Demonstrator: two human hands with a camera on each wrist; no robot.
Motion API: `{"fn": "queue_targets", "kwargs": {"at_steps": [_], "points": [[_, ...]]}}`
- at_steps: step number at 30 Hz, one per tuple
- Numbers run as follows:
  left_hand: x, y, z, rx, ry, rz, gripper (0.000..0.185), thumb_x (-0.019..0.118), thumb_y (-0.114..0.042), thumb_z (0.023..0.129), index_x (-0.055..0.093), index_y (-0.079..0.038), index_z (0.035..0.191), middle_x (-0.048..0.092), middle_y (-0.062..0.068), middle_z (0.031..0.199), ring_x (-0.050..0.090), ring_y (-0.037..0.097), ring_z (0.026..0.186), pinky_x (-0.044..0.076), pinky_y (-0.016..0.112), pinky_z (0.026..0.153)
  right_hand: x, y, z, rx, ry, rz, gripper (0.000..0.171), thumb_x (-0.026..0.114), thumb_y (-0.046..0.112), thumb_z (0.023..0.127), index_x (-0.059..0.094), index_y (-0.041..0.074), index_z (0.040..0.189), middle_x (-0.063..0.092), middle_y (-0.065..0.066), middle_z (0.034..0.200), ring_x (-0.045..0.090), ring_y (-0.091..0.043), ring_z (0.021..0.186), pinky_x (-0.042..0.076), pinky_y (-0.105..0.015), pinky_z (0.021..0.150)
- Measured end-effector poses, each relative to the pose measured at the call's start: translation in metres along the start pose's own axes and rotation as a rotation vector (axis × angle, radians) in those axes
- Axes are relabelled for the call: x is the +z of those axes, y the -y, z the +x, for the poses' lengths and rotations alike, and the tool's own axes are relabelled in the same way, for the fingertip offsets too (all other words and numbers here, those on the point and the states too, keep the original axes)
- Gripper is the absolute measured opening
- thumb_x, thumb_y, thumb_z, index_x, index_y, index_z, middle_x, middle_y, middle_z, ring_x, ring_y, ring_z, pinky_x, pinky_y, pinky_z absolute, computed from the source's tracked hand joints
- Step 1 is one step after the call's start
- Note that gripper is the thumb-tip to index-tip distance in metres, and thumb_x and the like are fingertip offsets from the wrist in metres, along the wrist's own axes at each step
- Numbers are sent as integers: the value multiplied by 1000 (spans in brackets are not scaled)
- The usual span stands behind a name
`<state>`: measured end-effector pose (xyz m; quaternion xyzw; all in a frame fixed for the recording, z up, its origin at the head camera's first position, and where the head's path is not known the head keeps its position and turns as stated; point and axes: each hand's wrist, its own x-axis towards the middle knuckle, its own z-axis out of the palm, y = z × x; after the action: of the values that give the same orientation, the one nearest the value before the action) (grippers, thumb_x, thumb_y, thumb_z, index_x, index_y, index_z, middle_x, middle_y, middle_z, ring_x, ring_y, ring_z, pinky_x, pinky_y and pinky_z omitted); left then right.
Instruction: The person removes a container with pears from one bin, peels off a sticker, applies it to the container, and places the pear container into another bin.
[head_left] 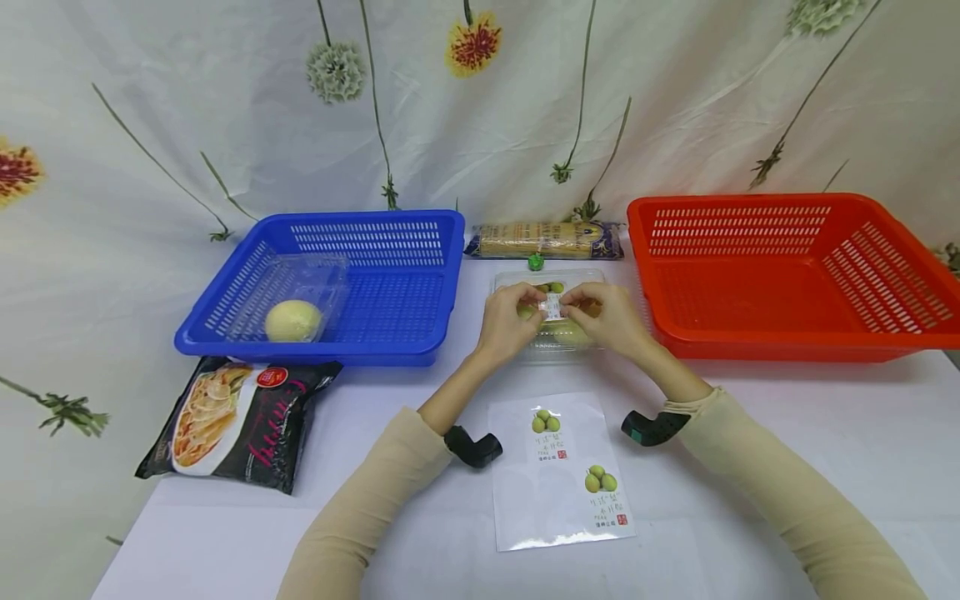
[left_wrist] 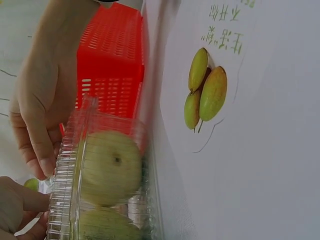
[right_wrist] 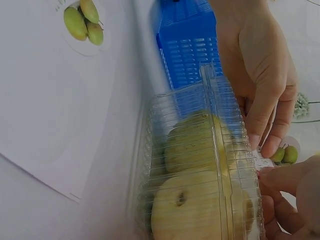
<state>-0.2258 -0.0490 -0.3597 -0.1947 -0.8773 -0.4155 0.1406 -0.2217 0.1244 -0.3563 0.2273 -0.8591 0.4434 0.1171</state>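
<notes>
Your left hand (head_left: pixel 504 321) and right hand (head_left: pixel 609 317) pinched label sticker (head_left: pixel 551 310) atop clear pear box (head_left: pixel 558 337), fingertips curled over lid.

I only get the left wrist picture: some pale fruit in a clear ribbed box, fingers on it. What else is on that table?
Observer: A blue basket left of the clear box, holding another clear box with one pale fruit.
Visitor: Are both hands on that box?
Observer: Yes, the left hand and right hand pinch a label on its lid.
Visitor: Anything nearer the person?
Observer: A sheet of pear stickers.
</notes>
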Motion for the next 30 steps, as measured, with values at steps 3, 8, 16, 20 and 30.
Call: {"fn": "queue_targets", "kwargs": {"at_steps": [3, 8, 16, 20, 30], "points": [[0, -1, 0, -5, -2, 0, 20, 70, 2, 75, 68, 2, 95, 69, 13, 90, 59, 27, 87, 43, 35, 83, 0, 0, 0, -6, 1, -19, 9, 68, -2, 82, 69, -7, 89, 68, -18, 83, 55, -24, 72, 46, -27, 67], [1, -2, 0, -6, -1, 2, 21, 70, 2, 75, 68, 1, 96, 69, 13, 91, 58, 26, 87, 43, 35, 83, 1, 0, -1, 3, 9, -41, 10, 69, -1, 82, 68, -6, 91, 67, -17, 82, 58, -25, 74, 49, -33, 69], [-1, -2, 0, 4, 44, 62, 22, 70, 0, 77, 69, 1, 99, 67, 14, 104, 55, 28, 100, 40, 39, 92, -2, 2, 0, -18, 37, -119, 14, 70, 2, 82, 69, -5, 94, 62, -18, 90, 58, -31, 81, 51, -42, 75], [-3, -2, 2, -40, 122, 161, 26, 68, -9, 82, 69, -4, 108, 57, 16, 126, 39, 31, 126, 27, 48, 106, -5, 2, 2, -33, 77, -144, 17, 71, 5, 81, 72, -4, 95, 58, -20, 98, 53, -34, 93, 44, -47, 83], [-10, 6, 5, -32, 325, 298, 40, 52, -22, 93, 56, -13, 132, 31, 20, 149, 21, 33, 140, 14, 62, 109, -5, 1, 11, 10, 184, -269, 28, 69, 14, 86, 69, -1, 109, 55, -19, 102, 48, -32, 95, 39, -42, 78]]}}
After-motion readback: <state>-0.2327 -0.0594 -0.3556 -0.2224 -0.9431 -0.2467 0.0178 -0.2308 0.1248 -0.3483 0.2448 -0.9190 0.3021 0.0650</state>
